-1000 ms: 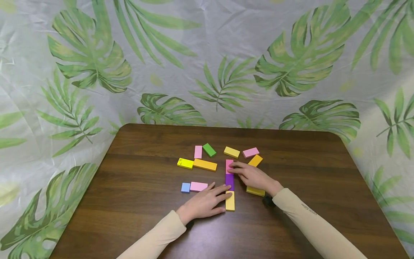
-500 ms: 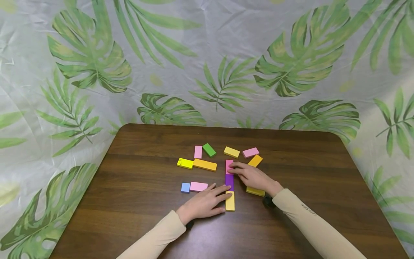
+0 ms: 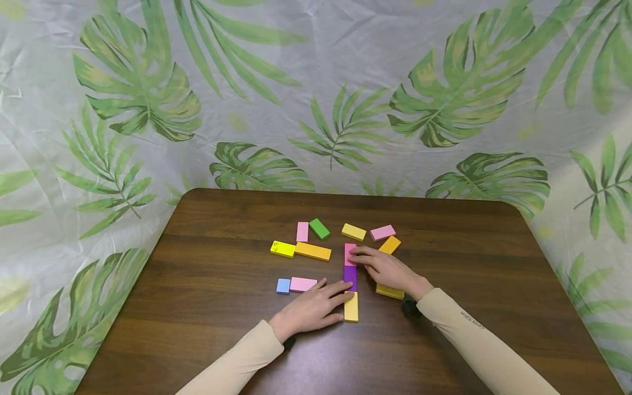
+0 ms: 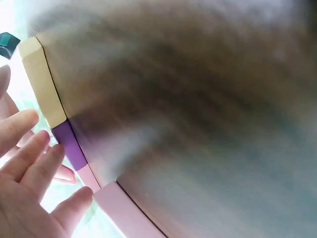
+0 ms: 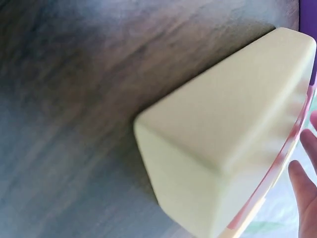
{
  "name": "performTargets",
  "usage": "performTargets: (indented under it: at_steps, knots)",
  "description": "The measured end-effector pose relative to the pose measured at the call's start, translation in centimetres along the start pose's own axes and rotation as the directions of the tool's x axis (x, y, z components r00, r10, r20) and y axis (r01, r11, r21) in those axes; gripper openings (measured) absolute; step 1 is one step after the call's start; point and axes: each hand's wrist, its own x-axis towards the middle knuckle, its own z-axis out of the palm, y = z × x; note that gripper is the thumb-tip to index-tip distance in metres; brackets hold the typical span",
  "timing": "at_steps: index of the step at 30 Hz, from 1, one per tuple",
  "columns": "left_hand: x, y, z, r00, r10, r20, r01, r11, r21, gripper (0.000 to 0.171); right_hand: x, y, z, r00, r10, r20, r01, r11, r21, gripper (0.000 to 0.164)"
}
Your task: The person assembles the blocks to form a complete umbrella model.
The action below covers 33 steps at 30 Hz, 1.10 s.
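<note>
Three flat blocks lie end to end in a column: a pink block (image 3: 348, 249) at the far end, a purple block (image 3: 350, 274) in the middle, a pale yellow block (image 3: 351, 314) nearest. My left hand (image 3: 312, 310) reaches in from the left, fingers spread, fingertips at the purple and pale yellow blocks. In the left wrist view, the fingers of my left hand (image 4: 27, 178) are extended beside the purple block (image 4: 70, 146). From the right, fingertips of my right hand (image 3: 390, 270) rest on the pink block. Neither hand curls round a block.
Left of the column lie a blue block (image 3: 283, 286), a light pink block (image 3: 302, 284), a bright yellow block (image 3: 282, 249) and an orange block (image 3: 313, 252). Behind stands a green block (image 3: 319, 229) among others. A yellow block (image 3: 390, 292) sits under my right wrist.
</note>
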Motion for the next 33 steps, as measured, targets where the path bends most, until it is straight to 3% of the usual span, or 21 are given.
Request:
performTargets:
  at_steps: [9,20,33]
  knots:
    - [1.3,-0.4,-0.5,0.996,-0.072,-0.044,0.075,0.994,0.085,0.059,0.0,0.8,-0.8,0.995,0.090,-0.043,-0.090,0.996,-0.002,0.044]
    - [3.8,-0.6,-0.7,0.982,-0.180,0.059,0.177,0.983,0.044,0.074,0.1,2.2,-1.3,0.991,0.100,-0.094,-0.105,0.993,-0.047,0.041]
    - [4.5,-0.9,-0.7,0.976,-0.180,0.118,0.176,0.983,0.042,0.076,-0.6,3.7,-1.3,0.988,0.119,-0.098,-0.126,0.990,-0.068,0.040]
